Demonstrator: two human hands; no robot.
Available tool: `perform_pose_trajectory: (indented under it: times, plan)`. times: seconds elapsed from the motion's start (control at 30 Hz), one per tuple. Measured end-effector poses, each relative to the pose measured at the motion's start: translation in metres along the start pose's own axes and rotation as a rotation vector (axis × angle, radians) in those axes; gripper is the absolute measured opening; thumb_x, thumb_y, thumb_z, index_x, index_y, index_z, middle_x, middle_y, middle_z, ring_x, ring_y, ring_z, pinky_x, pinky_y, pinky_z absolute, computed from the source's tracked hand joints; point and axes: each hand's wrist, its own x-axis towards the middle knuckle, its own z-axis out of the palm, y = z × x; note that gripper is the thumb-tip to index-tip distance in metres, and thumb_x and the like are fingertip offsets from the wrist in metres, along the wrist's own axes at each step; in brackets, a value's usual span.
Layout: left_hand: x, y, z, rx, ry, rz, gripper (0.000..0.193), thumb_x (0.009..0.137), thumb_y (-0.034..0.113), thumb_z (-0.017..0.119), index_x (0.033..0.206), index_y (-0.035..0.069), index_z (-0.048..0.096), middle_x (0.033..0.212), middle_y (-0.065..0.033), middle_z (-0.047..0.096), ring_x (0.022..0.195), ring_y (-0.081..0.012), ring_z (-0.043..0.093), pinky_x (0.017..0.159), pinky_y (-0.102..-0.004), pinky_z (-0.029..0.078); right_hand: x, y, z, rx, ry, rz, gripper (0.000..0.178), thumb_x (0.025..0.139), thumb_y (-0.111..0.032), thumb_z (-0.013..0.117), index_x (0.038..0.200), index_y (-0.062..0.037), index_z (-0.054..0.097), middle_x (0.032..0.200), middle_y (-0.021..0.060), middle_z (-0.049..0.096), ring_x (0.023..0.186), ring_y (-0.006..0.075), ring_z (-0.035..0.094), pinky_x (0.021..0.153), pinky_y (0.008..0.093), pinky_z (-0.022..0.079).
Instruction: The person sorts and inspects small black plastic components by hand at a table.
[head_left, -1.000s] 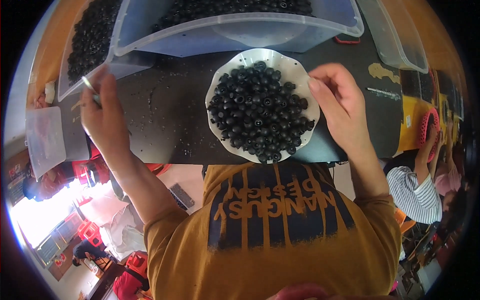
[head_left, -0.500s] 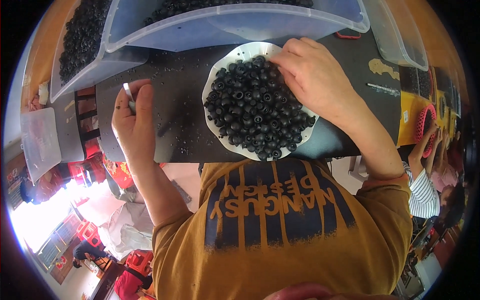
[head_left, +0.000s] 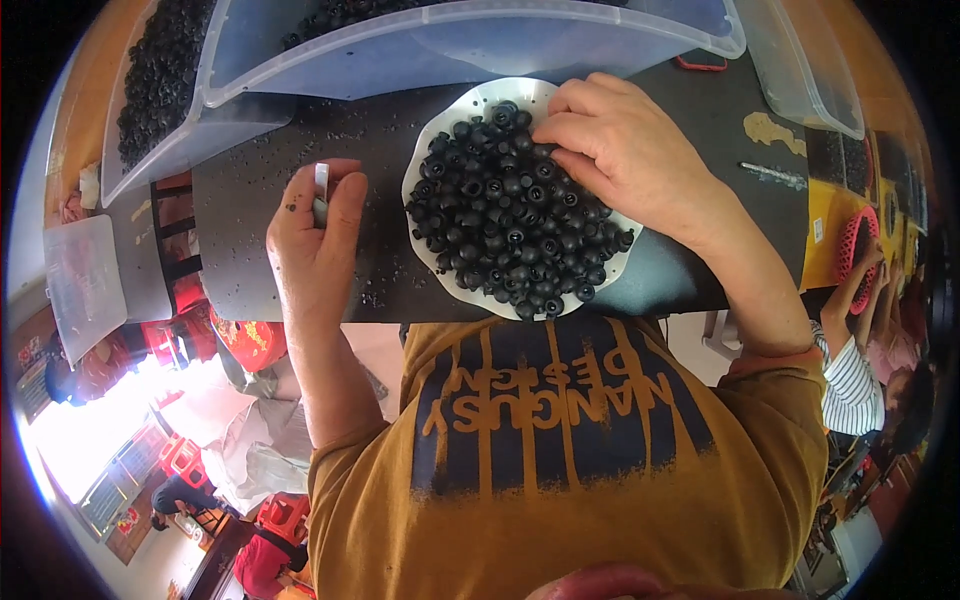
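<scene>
My left hand [head_left: 312, 240] is closed around a small tool with a pale, flat end [head_left: 321, 180] that sticks up between thumb and forefinger; most of it is hidden in the palm. It is held above the dark table, left of a white plate with a wavy rim [head_left: 440, 122]. Heaped on the plate are many small round black parts [head_left: 510, 220], several with a hole or hollow end. My right hand [head_left: 635, 160] reaches over the plate's upper right side, its fingers bent in at the heap's edge. What its fingertips pinch, if anything, cannot be made out.
A large clear bin [head_left: 460, 45] of black parts stands beyond the plate, with another clear bin [head_left: 150, 165] to the left. Black crumbs dot the table [head_left: 240, 240]. A thin metallic tool [head_left: 772, 175] and a phone [head_left: 700, 61] lie at right. Other people work far right.
My left hand with the small tool has moved right, closer to the plate. My right hand's fingers have shifted slightly left and down into the heap.
</scene>
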Motion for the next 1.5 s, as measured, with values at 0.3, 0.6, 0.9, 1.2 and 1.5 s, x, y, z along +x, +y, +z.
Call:
perform_pose_trajectory:
  times: [0.3, 0.6, 0.9, 1.2, 1.5]
  plan:
    - [-0.015, 0.031, 0.006, -0.133, -0.132, 0.052, 0.024, 0.08, 0.023, 0.063, 0.092, 0.003, 0.059, 0.068, -0.0014, 0.054, 0.062, -0.0063, 0.047, 0.057, -0.0205, 0.04, -0.01, -0.03, -0.017, 0.845, 0.015, 0.172, 0.009, 0.08, -0.005, 0.057, 0.089, -0.0017, 0.056, 0.075, 0.0016, 0.056, 0.063, 0.0045, 0.051, 0.056, 0.0181, 0.041]
    - [-0.029, 0.062, 0.016, -0.23, -0.424, 0.371, 0.05, 0.075, 0.047, 0.062, 0.092, 0.001, 0.053, 0.074, -0.01, 0.055, 0.065, -0.0245, 0.056, 0.056, -0.0313, 0.045, -0.02, -0.069, -0.014, 1.546, 0.023, 0.279, 0.017, 0.082, 0.003, 0.053, 0.099, 0.0009, 0.053, 0.087, 0.0011, 0.055, 0.079, 0.0034, 0.052, 0.066, 0.0168, 0.043]
    - [-0.033, 0.06, 0.019, -0.223, -0.426, 0.389, 0.041, 0.08, 0.041, 0.058, 0.089, 0.002, 0.052, 0.074, -0.011, 0.054, 0.064, -0.0282, 0.055, 0.055, -0.0338, 0.045, -0.024, -0.079, -0.017, 1.623, 0.032, 0.342, 0.025, 0.083, -0.005, 0.054, 0.105, 0.0035, 0.05, 0.102, 0.0104, 0.056, 0.095, 0.0143, 0.054, 0.084, 0.026, 0.042]
    - [-0.034, 0.062, 0.02, -0.243, -0.468, 0.347, 0.045, 0.076, 0.045, 0.061, 0.086, 0.002, 0.053, 0.073, -0.0104, 0.055, 0.063, -0.0267, 0.056, 0.055, -0.0322, 0.045, -0.032, -0.083, -0.012, 1.741, 0.101, 0.335, 0.02, 0.087, -0.004, 0.052, 0.106, -0.0002, 0.049, 0.092, 0.0011, 0.052, 0.078, 0.003, 0.047, 0.065, 0.0169, 0.038]
    - [-0.035, 0.063, 0.027, -0.204, -0.477, 0.428, 0.046, 0.075, 0.046, 0.061, 0.085, 0.003, 0.053, 0.072, -0.0108, 0.055, 0.063, -0.0283, 0.057, 0.053, -0.0334, 0.046, -0.034, -0.083, -0.011, 1.702, 0.179, 0.391, 0.024, 0.078, -0.013, 0.06, 0.096, -0.0006, 0.05, 0.088, 0.0077, 0.05, 0.081, 0.0131, 0.048, 0.074, 0.0244, 0.039]
